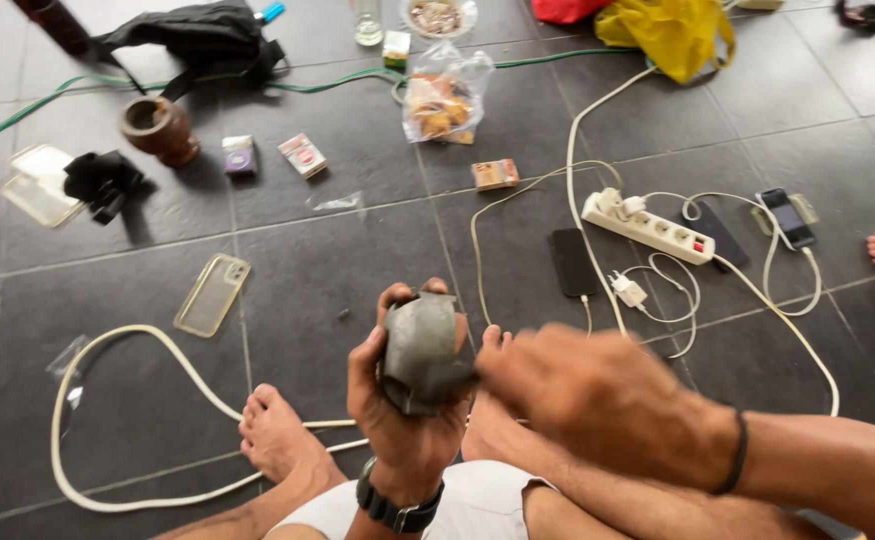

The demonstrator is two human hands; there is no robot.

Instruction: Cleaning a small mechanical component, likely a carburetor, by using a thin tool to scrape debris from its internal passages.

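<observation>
While a grey rounded lump (422, 352) is gripped lower centre by the left hand (397, 400), fingers wrapped tight to steady it, its edge is pinched by the blurred right hand (597, 400).

Dark grey tiled floor (337, 270), pale grout lines, soft daylight, faint reflections

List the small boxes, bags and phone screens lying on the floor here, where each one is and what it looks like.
Purple-and-white small box: beside the brown wooden cup.
Red-and-white small box: right of the purple one, tilted.
Orange-brown small box: mid-floor.
Clear snack bag: far centre, orange contents.
Dark-screened phone: flat, left of the white power strip.
Second phone: far right, screen dark.
</observation>
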